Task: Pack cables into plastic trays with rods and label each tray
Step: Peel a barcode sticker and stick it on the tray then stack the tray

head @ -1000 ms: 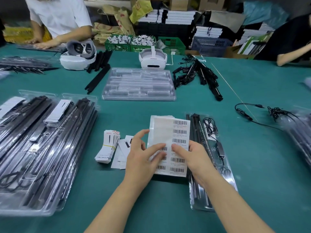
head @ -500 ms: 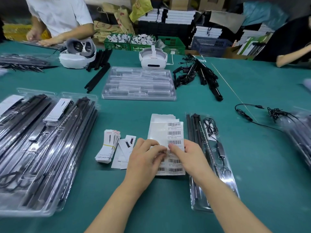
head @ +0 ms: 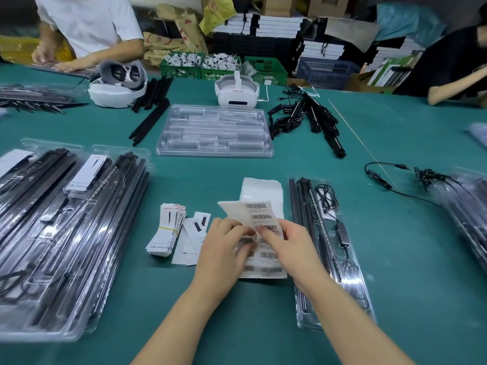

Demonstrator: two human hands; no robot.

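Two white VR headsets [head: 237, 92] stand on the green table [head: 395, 259] — green plastic crates [head: 266, 68] are behind.

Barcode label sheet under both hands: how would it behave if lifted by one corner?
The barcode label sheet would probably flop: its top part already curls up where the right hand and left hand hold it. It looks thin and light, so it likely slides easily on the table.

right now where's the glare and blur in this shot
Head view: overhead light glares off the clear packed trays at left and the tray right of the hands; the barcode label sheet is motion-blurred where the fingers peel it; the wide lens bends the table edges, and the far-right corner smears.
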